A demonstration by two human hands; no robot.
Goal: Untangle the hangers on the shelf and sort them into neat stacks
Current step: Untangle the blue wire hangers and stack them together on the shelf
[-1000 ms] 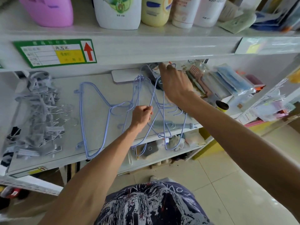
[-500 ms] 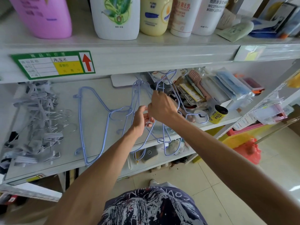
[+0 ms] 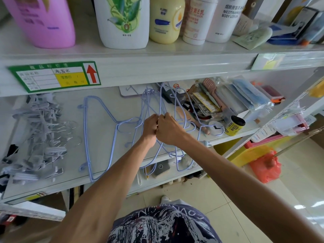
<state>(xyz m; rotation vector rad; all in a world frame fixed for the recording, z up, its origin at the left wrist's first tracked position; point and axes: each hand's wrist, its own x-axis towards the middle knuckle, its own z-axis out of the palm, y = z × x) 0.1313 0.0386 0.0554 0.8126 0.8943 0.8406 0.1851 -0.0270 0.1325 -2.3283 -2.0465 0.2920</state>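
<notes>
Left hand (image 3: 150, 125) and right hand (image 3: 168, 128), knuckles touching, both grip tangled thin blue wire hangers (image 3: 152, 100) over smooth white shelf (image 3: 105, 106).

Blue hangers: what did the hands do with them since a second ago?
The right hand came back from the rear of the white shelf to the left hand and now grips the tangled pale blue wire hangers right beside it. The left hand kept its hold on them. The single pale blue hanger lying flat and the grey clip-hanger pile stayed put.
</notes>
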